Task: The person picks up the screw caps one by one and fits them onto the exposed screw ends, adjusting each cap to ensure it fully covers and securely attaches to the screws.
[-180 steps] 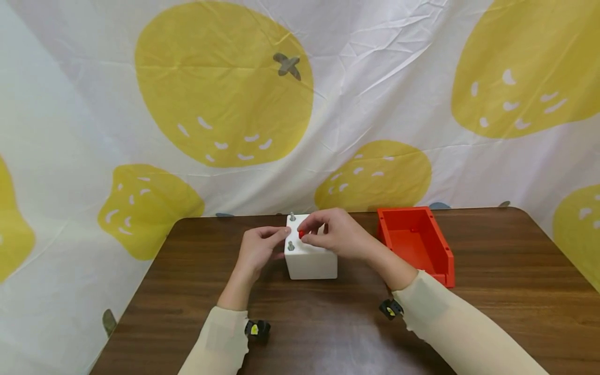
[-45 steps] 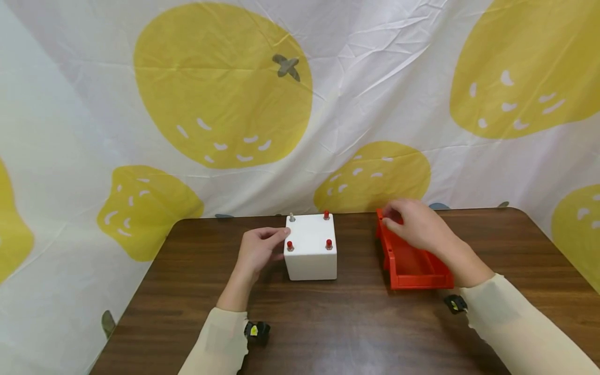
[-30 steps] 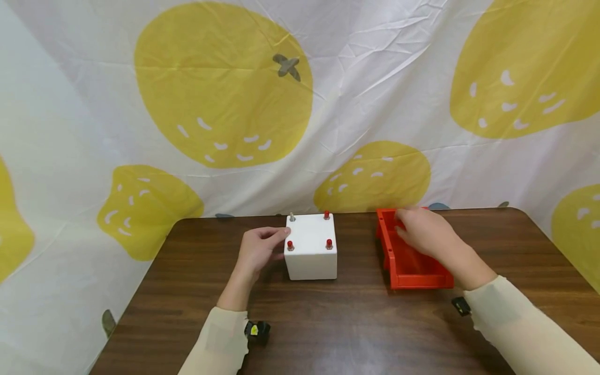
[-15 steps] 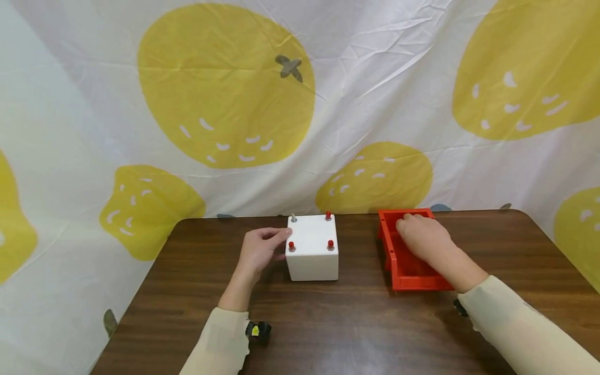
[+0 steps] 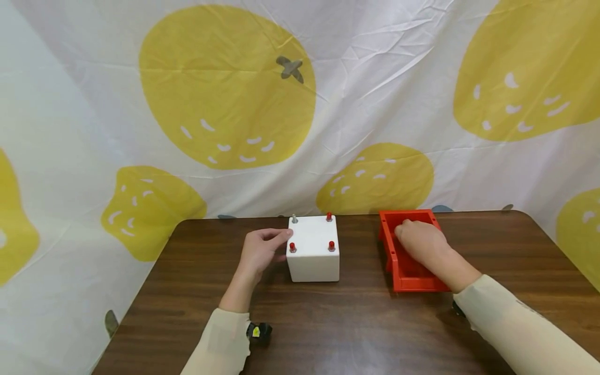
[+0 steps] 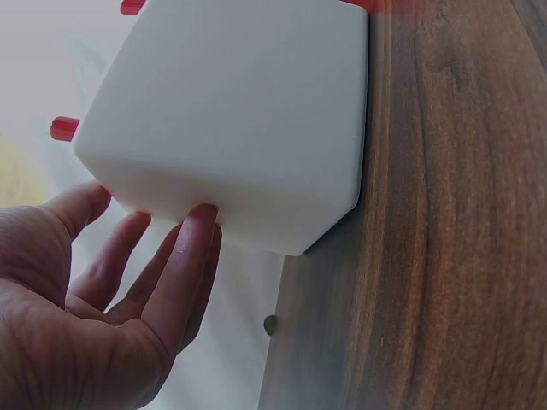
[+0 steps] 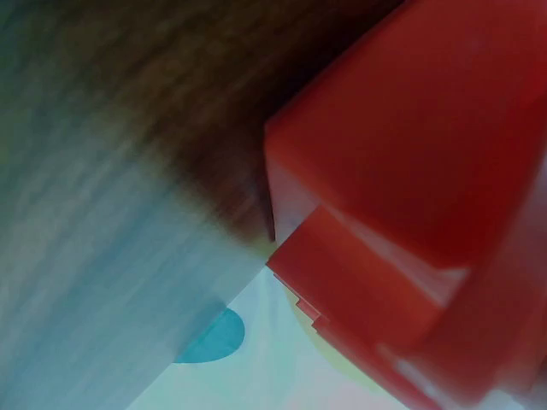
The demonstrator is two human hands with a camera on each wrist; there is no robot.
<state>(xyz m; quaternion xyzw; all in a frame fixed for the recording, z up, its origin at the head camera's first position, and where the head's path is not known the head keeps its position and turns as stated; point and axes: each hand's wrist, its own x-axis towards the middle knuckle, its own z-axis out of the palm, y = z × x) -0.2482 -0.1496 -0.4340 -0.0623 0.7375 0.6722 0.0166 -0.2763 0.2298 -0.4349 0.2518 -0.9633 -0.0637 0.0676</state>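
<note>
A white block (image 5: 313, 268) stands on the table. Red caps sit on three of its upright metal bolts: front left (image 5: 292, 247), front right (image 5: 332, 246) and back right (image 5: 329, 216). The back-left bolt (image 5: 295, 219) is bare. My left hand (image 5: 260, 252) rests against the block's left side, thumb at the top edge; in the left wrist view, its extended fingers (image 6: 184, 265) touch the side face. My right hand (image 5: 422, 242) reaches down into a red bin (image 5: 419, 284). Its fingertips, and anything between them, are hidden. The right wrist view shows mainly the bin's wall (image 7: 402, 145).
The wooden table (image 5: 356, 333) extends in front of the block and bin. Behind its back edge hangs a white cloth (image 5: 361, 73) with large yellow fruit prints. The bin stands to the right of the block, with a gap between them.
Six seconds ago my right hand pinched a red cap above the block; front-left bolt now wears one. The bin has turned. Lately my right hand has lowered into the bin; the left stays.
</note>
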